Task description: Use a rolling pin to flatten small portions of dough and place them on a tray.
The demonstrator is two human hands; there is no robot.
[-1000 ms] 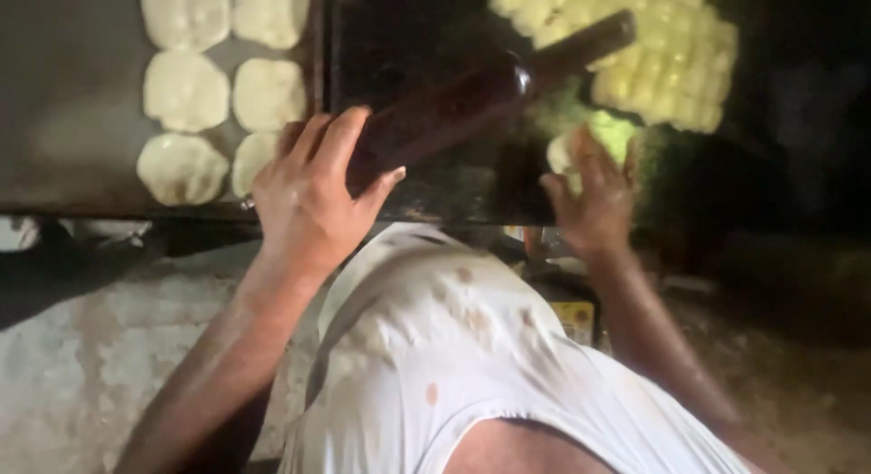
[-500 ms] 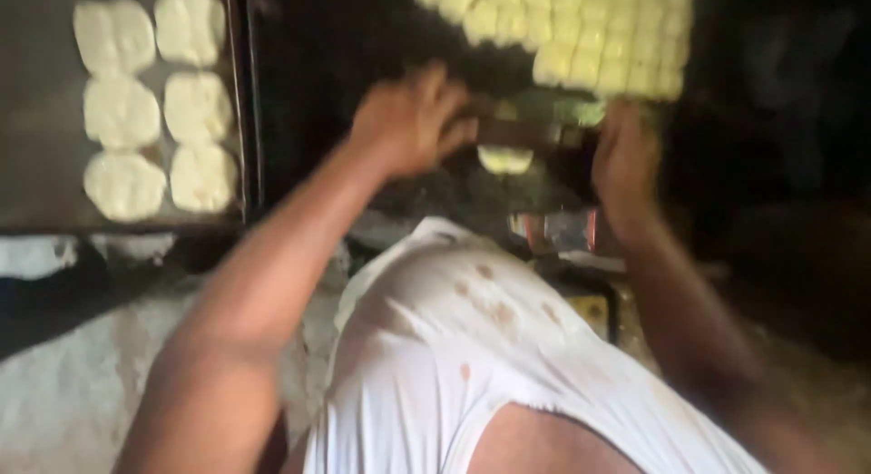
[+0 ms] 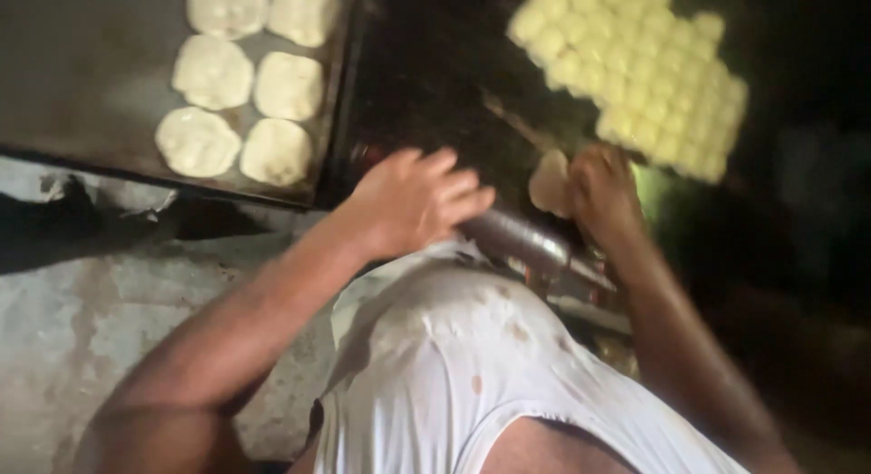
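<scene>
Dough fills most of this dim, blurred view from the head camera. The person's left hand (image 3: pixel 413 202) lies palm down over the near end of a dark cylindrical rolling pin (image 3: pixel 522 243), fingers stretched out and slightly spread, resting on it rather than curled around it. The pin slants from under that hand toward the right, its far end passing just beneath the right hand (image 3: pixel 603 188).

That right hand sits at the far right of the dark work surface (image 3: pixel 426 84), its fingers bent together against a small flattened dough piece (image 3: pixel 549 182), which stands just left of the fingertips and touches them. Whether the fingers pinch the piece or only press on it cannot be told through the blur.

Beyond the right hand, at the far right, a block of pale yellow dough balls (image 3: pixel 635 70) lies packed in close rows. At the far left, a dark flat tray (image 3: pixel 82 75) carries six flat round dough discs (image 3: pixel 240 102) in two columns, well apart from both hands. Nearest the camera, the person's white, stained undershirt (image 3: pixel 463 374) covers the lower middle, with a grey mottled floor (image 3: pixel 73 329) at the near left.
</scene>
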